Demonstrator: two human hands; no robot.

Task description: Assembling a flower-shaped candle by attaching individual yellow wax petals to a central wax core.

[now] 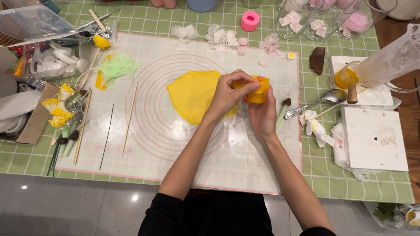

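Over the middle of the pink-ringed silicone work mat [183, 144], both hands up and busy. Right hand [262, 114] cupped from below around a small orange-yellow mould [258, 92], fingers wrapped on its side, grasping it firmly. Left hand [227, 94] coming in from above, fingertips pinched at the mould's rim, pressing on a bit of yellow material there; how much is gripped, impossible to tell. Mould held just above the mat, right beside the rolled-out yellow clay sheet [194, 96] lying flat near the mat's centre, the left wrist crossing over that sheet's edge.

Around the action: two thin wooden skewers [129, 120] and a dark wire [106, 136] lying lengthwise on the mat's left half. Pale green feathery pieces [116, 66] at the upper left of the mat. White clay petals [221, 38] scattered along the top edge, with a few pink petals [270, 45] beside them. Pink round mould [250, 20] further back on the green checked tablecloth [350, 183]. Metal spoon [313, 104] to the right of the hands, resting at the mat's edge, a crumpled white tissue [316, 127] just below it. Two white square blocks [374, 137] on the far right, a clear plastic jug [389, 61] tipped across the upper one, and a small cup of orange liquid [345, 78] at its mouth. Bundle of yellow stamens [59, 107] at far left, beside a cardboard box [35, 120].
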